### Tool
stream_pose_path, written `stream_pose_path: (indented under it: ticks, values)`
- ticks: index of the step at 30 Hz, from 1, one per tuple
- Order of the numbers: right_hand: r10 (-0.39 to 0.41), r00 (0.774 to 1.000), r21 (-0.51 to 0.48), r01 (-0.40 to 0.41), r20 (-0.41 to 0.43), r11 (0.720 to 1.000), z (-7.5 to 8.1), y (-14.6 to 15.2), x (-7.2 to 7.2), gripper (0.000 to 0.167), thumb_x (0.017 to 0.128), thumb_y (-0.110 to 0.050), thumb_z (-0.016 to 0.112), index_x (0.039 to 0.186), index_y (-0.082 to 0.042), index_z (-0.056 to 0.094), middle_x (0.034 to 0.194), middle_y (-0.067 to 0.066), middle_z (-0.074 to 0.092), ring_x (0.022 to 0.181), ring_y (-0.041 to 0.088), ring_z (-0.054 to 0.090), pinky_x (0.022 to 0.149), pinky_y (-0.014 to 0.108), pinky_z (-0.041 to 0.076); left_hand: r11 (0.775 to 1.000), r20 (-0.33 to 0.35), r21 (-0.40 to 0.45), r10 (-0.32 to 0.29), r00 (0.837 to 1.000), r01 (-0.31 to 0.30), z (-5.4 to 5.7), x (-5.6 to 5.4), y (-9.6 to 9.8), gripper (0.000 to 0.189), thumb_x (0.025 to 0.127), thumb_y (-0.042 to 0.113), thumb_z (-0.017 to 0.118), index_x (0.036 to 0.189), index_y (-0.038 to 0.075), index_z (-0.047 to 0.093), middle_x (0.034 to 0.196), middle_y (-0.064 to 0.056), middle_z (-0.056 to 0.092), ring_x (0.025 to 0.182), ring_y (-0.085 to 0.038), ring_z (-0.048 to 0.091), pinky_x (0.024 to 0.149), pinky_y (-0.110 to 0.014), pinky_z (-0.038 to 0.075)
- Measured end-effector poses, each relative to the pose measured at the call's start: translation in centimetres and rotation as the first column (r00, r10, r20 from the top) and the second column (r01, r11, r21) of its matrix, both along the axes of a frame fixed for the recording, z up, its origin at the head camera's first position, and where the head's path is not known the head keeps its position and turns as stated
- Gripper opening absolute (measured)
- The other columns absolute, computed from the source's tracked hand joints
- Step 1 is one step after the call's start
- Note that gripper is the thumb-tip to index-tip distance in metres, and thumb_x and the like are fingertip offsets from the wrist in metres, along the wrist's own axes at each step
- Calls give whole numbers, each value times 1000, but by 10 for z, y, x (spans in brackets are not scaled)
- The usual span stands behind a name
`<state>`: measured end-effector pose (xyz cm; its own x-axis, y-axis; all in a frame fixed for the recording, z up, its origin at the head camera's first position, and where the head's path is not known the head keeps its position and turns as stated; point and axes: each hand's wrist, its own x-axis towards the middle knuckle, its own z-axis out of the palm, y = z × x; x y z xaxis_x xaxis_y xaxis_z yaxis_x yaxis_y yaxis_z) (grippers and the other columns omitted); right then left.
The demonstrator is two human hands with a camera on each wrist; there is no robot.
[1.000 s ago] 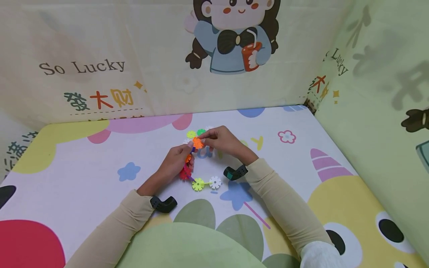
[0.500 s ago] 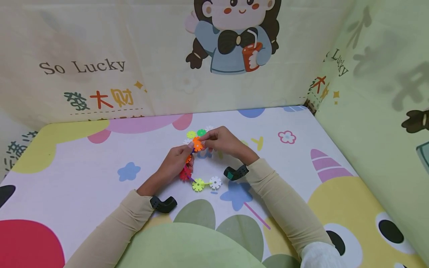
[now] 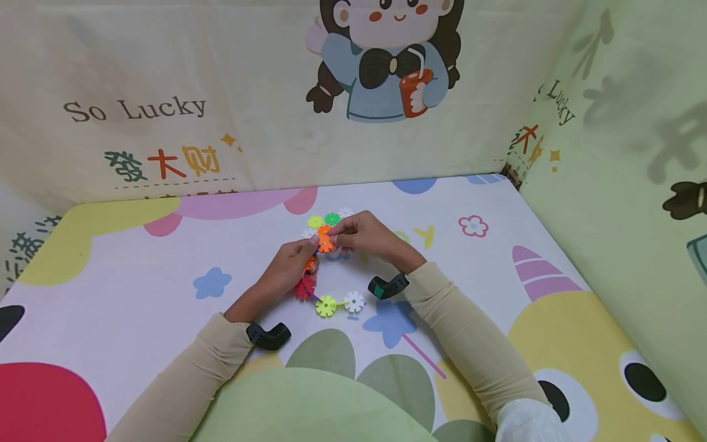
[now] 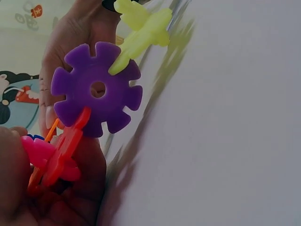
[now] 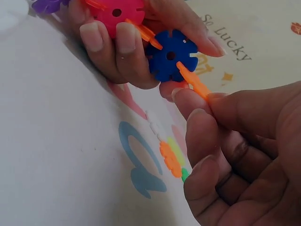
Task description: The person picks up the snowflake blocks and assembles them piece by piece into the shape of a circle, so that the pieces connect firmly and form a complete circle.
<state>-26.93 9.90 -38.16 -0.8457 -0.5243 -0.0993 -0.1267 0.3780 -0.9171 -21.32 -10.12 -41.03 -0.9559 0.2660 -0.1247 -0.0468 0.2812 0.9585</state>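
Note:
A chain of notched plastic discs hangs from my left hand (image 3: pixel 289 265), whose fingers curl around its middle. In the right wrist view the chain shows a pinkish-red disc (image 5: pixel 117 21), an edge-on orange disc (image 5: pixel 146 35) and a blue disc (image 5: pixel 164 66). My right hand (image 3: pixel 369 236) pinches another orange disc (image 5: pixel 196 85) between thumb and forefinger, its edge at a slot of the blue one. Toward the chain's near end come a purple disc (image 4: pixel 75 89), a yellow-green disc (image 3: pixel 326 306) and a white disc (image 3: pixel 354 301).
Loose discs lie just beyond the hands: yellow-green (image 3: pixel 315 221), green (image 3: pixel 332 218) and white (image 3: pixel 345 212), plus an orange disc partly hidden behind the held one. A printed cloth covers the table (image 3: pixel 420 245). Patterned curtains (image 3: pixel 265 123) stand behind and at the right.
The pinched orange disc has shifted slightly down in the head view, showing more of the loose orange disc behind it. Both hands otherwise stay almost in place.

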Motion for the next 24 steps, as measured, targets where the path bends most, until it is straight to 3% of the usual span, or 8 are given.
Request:
stream_pose_path:
  ticks: [9, 17, 24]
  values:
    - [24, 999, 16, -23, -31, 1000, 2, 2, 0, 18, 95, -12, 62, 107, -4, 73, 85, 10, 72, 70, 24, 63, 62, 30, 50, 998, 67, 49, 39, 997, -42, 1, 0, 1, 35, 106, 30, 41, 99, -1, 55, 73, -13, 54, 59, -22, 59, 58, -24, 52]
    - [-46, 997, 80, 52, -69, 995, 0, 5, -7, 22, 97, -13, 59, 111, -5, 72, 85, 6, 71, 72, 23, 61, 58, 25, 41, 993, 114, 93, 58, 992, -68, 1, 1, 1, 41, 104, 37, 42, 98, -2, 53, 72, -13, 54, 55, -21, 57, 53, -26, 53]
    - [-131, 983, 102, 144, -129, 984, -4, 13, -20, 19, 96, -15, 62, 110, -7, 72, 92, 5, 71, 78, 22, 61, 65, 27, 48, 994, 89, 88, 64, 994, -72, -1, 1, 2, 35, 105, 34, 40, 101, 0, 49, 76, -15, 54, 59, -22, 57, 55, -26, 53]
